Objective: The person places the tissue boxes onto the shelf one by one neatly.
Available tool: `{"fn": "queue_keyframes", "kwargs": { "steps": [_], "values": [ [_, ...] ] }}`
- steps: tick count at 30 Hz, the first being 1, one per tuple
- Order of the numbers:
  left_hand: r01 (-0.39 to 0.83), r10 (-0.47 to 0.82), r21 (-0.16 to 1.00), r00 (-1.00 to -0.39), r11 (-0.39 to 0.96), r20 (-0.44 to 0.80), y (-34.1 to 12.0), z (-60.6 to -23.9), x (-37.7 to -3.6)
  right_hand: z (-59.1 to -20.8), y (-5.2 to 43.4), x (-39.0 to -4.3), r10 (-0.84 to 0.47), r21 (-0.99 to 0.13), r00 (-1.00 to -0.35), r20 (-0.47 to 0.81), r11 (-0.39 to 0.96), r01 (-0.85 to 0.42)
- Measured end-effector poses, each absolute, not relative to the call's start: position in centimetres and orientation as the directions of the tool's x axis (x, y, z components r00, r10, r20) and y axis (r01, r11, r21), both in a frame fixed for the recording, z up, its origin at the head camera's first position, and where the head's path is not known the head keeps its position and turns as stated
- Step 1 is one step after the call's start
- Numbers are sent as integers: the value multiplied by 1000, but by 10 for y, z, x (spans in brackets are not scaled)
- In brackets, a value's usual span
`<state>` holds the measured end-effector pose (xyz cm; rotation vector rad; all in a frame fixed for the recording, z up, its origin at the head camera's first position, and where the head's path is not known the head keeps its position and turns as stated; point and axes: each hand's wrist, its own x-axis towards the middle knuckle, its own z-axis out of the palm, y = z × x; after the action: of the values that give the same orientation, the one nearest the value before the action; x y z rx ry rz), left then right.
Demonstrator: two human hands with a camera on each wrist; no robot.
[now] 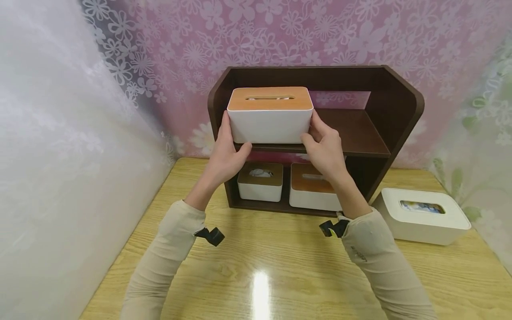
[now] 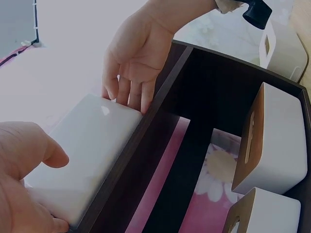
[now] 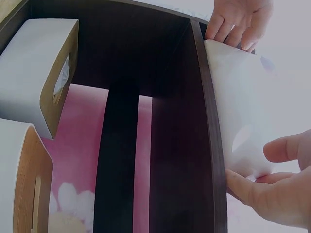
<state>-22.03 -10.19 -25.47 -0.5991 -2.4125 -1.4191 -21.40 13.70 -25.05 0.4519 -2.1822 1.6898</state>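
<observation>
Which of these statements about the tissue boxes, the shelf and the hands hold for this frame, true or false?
1. Both hands grip the wood-lidded tissue box at its two ends. True: the left hand holds its left end, the right hand its right end.
2. That box is on the lower level of the brown shelf. False: it is at the upper board, at its left end.
3. Two smaller boxes sit on the lower level. True: a small box and a wider box stand side by side.
4. The all-white tissue box stands inside the shelf. False: it rests on the table, right of the shelf.
5. The right half of the upper board holds a box. False: it is bare.
</observation>
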Motion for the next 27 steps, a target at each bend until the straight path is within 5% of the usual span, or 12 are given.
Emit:
{"fn": "queue_keyframes", "kwargs": {
  "steps": [27],
  "values": [
    [418,198,759,-908,499,370,-95,-252,-235,-244,143,-234,-1,-895,-926,378,257,-366]
  ]
}}
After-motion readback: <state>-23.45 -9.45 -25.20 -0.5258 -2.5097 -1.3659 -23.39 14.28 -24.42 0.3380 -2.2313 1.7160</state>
